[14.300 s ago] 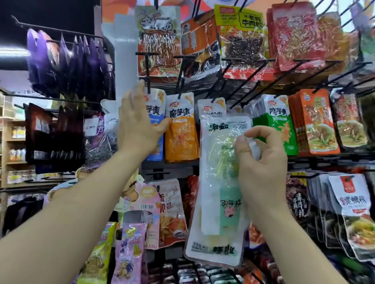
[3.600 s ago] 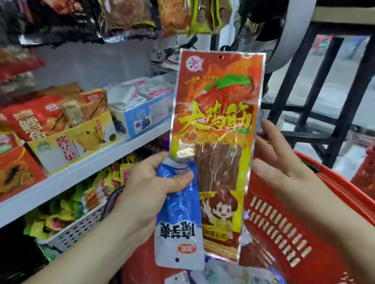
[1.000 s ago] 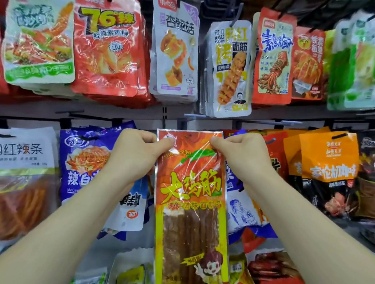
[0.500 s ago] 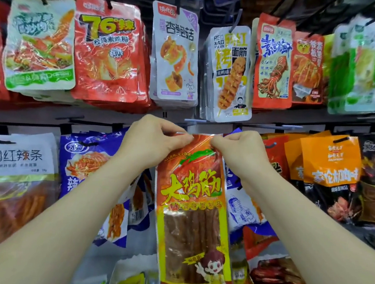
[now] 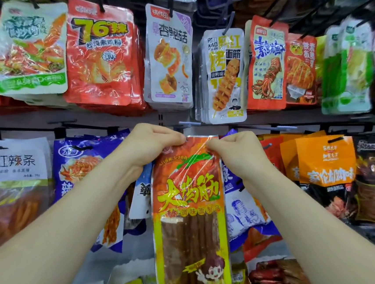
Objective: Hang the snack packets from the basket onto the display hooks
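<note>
Left hand and right hand pinch the orange packet's top edge; blue packets crowd behind, skewer packets overhead.

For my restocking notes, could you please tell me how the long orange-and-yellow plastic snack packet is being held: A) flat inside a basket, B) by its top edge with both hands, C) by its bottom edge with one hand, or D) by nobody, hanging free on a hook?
B: the left hand and the right hand each pinch a top corner of the long orange-and-yellow plastic snack packet with curled fingers.
</note>
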The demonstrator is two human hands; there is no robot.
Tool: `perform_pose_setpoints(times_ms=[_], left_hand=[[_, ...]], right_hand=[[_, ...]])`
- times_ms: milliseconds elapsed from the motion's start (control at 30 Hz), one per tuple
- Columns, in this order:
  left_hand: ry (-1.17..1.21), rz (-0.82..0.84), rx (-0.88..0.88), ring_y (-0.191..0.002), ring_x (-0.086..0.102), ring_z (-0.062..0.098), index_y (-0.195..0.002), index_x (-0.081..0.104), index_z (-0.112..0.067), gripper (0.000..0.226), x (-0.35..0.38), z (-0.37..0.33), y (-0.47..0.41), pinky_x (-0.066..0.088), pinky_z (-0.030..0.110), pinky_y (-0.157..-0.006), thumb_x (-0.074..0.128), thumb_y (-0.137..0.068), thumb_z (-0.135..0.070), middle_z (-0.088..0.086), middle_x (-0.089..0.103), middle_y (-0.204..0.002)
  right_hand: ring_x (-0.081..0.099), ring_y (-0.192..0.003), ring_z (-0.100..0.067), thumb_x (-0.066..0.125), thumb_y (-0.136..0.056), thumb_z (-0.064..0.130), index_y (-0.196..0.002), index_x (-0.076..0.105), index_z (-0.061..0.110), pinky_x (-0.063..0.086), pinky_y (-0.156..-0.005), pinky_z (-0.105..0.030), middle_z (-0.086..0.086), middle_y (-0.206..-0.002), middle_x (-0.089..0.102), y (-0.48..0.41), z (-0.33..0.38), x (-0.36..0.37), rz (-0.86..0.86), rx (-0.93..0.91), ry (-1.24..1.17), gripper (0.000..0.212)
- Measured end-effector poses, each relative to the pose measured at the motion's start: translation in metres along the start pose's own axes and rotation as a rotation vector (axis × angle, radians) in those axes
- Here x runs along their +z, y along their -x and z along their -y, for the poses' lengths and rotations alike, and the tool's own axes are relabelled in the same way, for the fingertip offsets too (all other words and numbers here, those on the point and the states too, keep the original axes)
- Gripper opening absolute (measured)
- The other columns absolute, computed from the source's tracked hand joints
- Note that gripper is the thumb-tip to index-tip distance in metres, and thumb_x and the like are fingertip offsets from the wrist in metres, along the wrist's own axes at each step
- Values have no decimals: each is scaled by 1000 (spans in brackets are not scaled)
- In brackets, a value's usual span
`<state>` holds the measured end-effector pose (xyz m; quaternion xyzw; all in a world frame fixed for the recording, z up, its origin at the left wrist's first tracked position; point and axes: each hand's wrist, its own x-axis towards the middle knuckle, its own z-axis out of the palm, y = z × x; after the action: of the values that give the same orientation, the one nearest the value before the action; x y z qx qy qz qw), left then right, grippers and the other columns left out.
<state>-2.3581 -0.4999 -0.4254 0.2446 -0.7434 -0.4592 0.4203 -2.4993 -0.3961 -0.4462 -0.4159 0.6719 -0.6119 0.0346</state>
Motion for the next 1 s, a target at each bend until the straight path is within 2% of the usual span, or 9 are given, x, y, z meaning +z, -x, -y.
perform_pose_setpoints(times_ms=[67, 333, 400, 467, 600, 733, 800, 900, 1000], left_hand=[[15, 10, -24, -55, 67, 13, -80, 76, -14, 4, 0, -1, -1, 53, 21, -52, 78, -76, -15, 6, 73, -68], [-136, -60, 37, -56, 64, 4, -75, 75, -18, 7, -2, 17, -11, 47, 18, -57, 74, -82, -18, -2, 72, -65], [-284, -145, 142, -66, 66, 8, -71, 75, -25, 12, 1, 23, -14, 52, 25, -64, 75, -82, -25, -6, 71, -66], [-439, -226, 219, -71, 66, 10, -74, 76, -25, 11, 4, 25, -15, 52, 27, -69, 74, -83, -32, -12, 68, -65], [-664, -336, 358, -85, 65, 16, -84, 77, -25, 17, 9, 27, -17, 51, 31, -73, 68, -85, -40, -9, 70, -76], [-788, -378, 380, -94, 64, 26, -92, 76, -25, 21, 16, 31, -22, 50, 35, -73, 64, -88, -41, 2, 74, -92], [-838, -400, 359, -97, 63, 32, -94, 74, -24, 21, 19, 32, -24, 51, 38, -72, 62, -88, -40, 6, 73, -95], [-892, -415, 337, -99, 61, 37, -94, 72, -22, 19, 23, 35, -29, 48, 39, -71, 59, -89, -35, 10, 71, -98], [-904, -397, 332, -101, 60, 38, -97, 70, -22, 18, 24, 37, -30, 48, 42, -76, 58, -90, -33, 11, 70, -102]], right_hand=[[42, -61, -18, 69, -80, 25, -86, 64, -14, 36, -61, -30, -26, -65, 52, -1, -3, 1, 2, -1, 8, 39], [26, -48, -15, 69, -83, 28, -75, 64, -11, 27, -55, -26, -2, -46, 28, 3, -6, 0, -39, -96, 182, 41], [34, -40, -12, 71, -83, 32, -66, 70, 0, 32, -51, -26, 5, -36, 38, 9, -5, -5, -47, -152, 294, 36], [54, -51, -10, 72, -82, 32, -62, 72, 12, 45, -57, -28, 5, -48, 60, 17, -3, -12, -74, -218, 408, 28], [60, -61, -5, 68, -83, 26, -68, 73, 21, 47, -60, -26, 12, -59, 64, 34, -2, -29, -139, -315, 517, 17], [52, -48, 3, 64, -82, 10, -81, 75, 25, 35, -48, -9, 14, -65, 65, 45, -10, -46, -135, -327, 345, 19], [55, -55, 9, 65, -82, 1, -89, 71, 23, 40, -54, -5, 17, -73, 63, 51, -16, -56, -120, -341, 204, 24], [65, -87, 2, 70, -82, -4, -112, 58, 37, 56, -76, -19, 17, -104, 64, 60, -29, -65, -35, -343, 53, 52], [69, -93, -9, 71, -81, -5, -129, 43, 42, 61, -72, -29, 5, -117, 65, 67, -41, -65, 21, -251, -161, 73]])
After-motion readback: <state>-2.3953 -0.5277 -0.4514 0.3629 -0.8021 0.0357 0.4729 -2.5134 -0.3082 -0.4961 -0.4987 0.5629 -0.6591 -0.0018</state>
